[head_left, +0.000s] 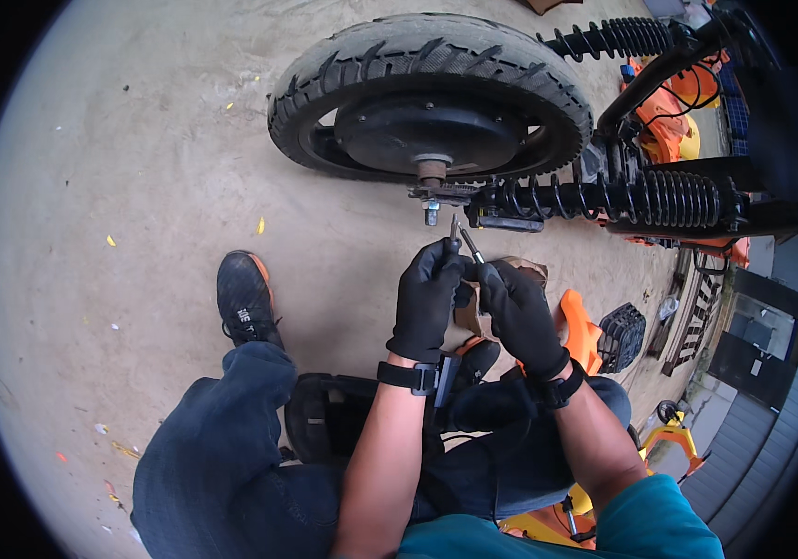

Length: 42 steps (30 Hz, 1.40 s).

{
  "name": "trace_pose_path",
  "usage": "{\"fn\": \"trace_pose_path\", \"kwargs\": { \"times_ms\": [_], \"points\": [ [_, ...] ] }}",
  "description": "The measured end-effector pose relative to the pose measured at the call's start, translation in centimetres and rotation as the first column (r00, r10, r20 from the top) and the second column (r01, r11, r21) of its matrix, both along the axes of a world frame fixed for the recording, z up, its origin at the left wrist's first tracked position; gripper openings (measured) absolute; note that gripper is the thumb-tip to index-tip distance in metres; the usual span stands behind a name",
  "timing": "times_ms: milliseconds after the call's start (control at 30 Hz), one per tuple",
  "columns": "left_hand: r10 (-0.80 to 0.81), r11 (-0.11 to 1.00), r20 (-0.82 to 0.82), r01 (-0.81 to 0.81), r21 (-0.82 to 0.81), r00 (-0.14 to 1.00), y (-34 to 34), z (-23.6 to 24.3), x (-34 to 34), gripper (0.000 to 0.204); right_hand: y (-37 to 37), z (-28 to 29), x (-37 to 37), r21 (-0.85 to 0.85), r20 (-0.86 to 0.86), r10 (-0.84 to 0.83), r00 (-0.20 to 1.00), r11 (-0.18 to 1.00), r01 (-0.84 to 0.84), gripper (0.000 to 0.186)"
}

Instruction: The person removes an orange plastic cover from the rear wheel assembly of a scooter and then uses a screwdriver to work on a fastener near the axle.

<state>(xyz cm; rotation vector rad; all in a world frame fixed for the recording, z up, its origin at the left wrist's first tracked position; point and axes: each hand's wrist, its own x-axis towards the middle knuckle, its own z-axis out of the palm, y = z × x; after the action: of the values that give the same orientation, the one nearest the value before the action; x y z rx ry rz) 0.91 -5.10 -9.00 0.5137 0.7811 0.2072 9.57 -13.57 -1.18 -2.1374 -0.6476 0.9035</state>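
Note:
My left hand (431,296), in a black glove, is closed around a slim tool with a pointed silver tip (455,228). Beside it my gloved right hand (520,312) grips a thin screwdriver-like tool (472,246) with a dark end and a shiny shaft. The two tips point away from me and nearly meet; I cannot tell whether they touch. Just beyond them are the threaded axle end with its nut (432,212) and the lower end of a black coil-spring shock (595,198). The axle carries a large black wheel (427,130) with a worn, dusty tyre.
An open cardboard box (476,317) sits behind my hands. Orange plastic parts (581,328) and a black ribbed piece (622,337) lie on the floor to the right. A wooden pallet (697,307) stands near a dark door (760,326). My left shoe (245,293) rests on the concrete.

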Motion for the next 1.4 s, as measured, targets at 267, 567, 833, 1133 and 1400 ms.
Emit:
{"fn": "trace_pose_path", "kwargs": {
  "times_ms": [267,567,833,1133,1400],
  "points": [
    [0.157,0.984,-0.009,-0.157,-0.086,0.988,0.1,-1.0,-0.1,0.027,3.2,1.7,0.8,-0.149,-0.062,0.046,0.997,0.987,-0.055,0.021],
    [0.114,0.989,-0.041,-0.118,-0.094,0.993,-0.7,-2.1,0.1,0.031,4.5,4.2,1.2,-0.052,-0.092,0.028,0.995,0.998,-0.033,0.016],
    [0.139,0.973,0.065,-0.124,-0.195,0.988,-1.1,-2.4,1.5,0.032,4.0,3.7,2.7,0.013,-0.193,-0.093,0.977,0.995,0.097,0.019],
    [-0.02,0.999,0.05,0.017,0.042,0.999,-2.8,-6.2,1.7,0.029,4.1,2.8,4.1,-0.106,-0.228,0.112,0.967,0.985,-0.139,0.017],
    [0.321,0.799,0.254,-0.117,-0.59,0.912,-1.1,-5.3,2.8,0.047,5.3,1.9,6.0,-0.016,-0.242,0.249,0.938,0.965,-0.261,0.025]
  ]
}}
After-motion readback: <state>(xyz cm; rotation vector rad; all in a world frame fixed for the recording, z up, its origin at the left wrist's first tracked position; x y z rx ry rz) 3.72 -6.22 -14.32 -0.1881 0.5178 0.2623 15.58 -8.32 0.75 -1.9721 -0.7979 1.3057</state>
